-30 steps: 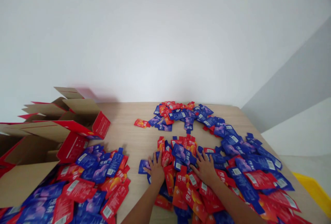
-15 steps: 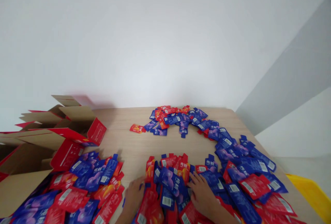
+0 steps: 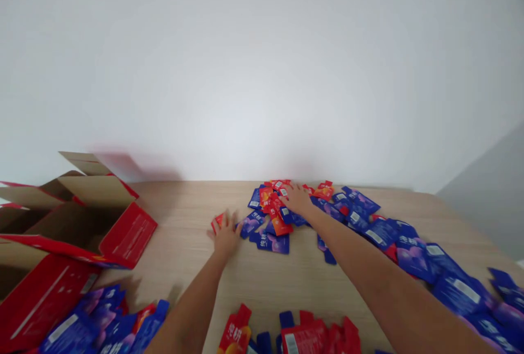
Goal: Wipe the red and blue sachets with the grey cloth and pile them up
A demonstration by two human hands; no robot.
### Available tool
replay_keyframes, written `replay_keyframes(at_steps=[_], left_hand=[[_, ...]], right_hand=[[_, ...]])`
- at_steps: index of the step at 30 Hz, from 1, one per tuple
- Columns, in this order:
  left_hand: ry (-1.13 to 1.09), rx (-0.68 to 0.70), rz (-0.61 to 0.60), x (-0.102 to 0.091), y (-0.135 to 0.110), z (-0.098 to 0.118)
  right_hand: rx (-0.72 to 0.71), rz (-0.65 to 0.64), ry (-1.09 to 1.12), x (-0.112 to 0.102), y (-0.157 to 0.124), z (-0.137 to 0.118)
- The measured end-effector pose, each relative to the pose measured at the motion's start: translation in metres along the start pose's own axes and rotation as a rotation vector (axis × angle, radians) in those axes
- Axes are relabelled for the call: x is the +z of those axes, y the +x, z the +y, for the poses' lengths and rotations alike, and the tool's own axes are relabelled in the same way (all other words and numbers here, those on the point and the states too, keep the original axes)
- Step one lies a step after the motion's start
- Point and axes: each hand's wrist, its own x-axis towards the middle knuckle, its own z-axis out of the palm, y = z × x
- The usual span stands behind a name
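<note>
Both arms reach far out over a light wooden table [image 3: 184, 250]. My left hand [image 3: 226, 237] lies flat with fingers spread on a red packet [image 3: 218, 221] at the left end of a far cluster of red and blue packets [image 3: 272, 223]. My right hand [image 3: 297, 199] rests open, palm down, on the top of the same cluster near the table's back edge. Neither hand grips anything.
Open red-and-brown cardboard boxes [image 3: 69, 217] stand at the left. More packets lie heaped at the lower left [image 3: 102, 327], at the near edge [image 3: 286, 335] and along the right side [image 3: 429, 267]. A white wall rises behind the table.
Both hands left the near pile and stretched forward to the far cluster of packets. The camera tilted, so the near pile now sits at the bottom edge.
</note>
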Motion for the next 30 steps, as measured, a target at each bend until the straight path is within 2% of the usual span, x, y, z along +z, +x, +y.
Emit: replay_keyframes(at_steps=[3,5,7,10,13,16,19,22,26,28,30], left_hand=[[0.030,0.061,0.096,0.018,-0.006,0.005],[0.028,0.088,0.085,0.021,-0.009,0.006],[0.030,0.113,0.069,0.019,-0.010,0.005],[0.016,0.206,0.040,0.013,-0.010,0.007],[-0.046,0.320,-0.001,0.011,-0.019,0.018],[-0.108,0.435,-0.033,0.016,-0.042,0.036],[-0.143,0.498,-0.071,0.020,-0.080,0.052],[-0.176,0.523,-0.142,0.016,-0.125,0.056],[-0.232,0.546,-0.332,-0.011,-0.172,0.049],[-0.286,0.572,-0.459,-0.031,-0.181,0.045],[-0.340,0.595,-0.615,-0.052,-0.175,0.042]], right_hand=[[0.023,-0.053,0.024,0.026,0.047,-0.005],[0.063,-0.116,0.045,0.044,0.063,-0.001],[0.095,-0.164,0.059,0.060,0.069,0.006],[0.057,-0.198,0.053,0.071,0.059,0.012],[0.011,-0.209,0.027,0.069,0.032,0.009],[-0.011,-0.193,0.009,0.064,-0.005,0.000],[-0.033,-0.194,0.008,0.060,-0.052,-0.009],[-0.022,-0.205,0.019,0.055,-0.104,-0.017],[0.004,-0.238,0.067,0.046,-0.171,-0.025],[0.002,-0.281,0.137,0.038,-0.199,-0.027],[-0.065,-0.311,0.236,0.027,-0.217,-0.022]])
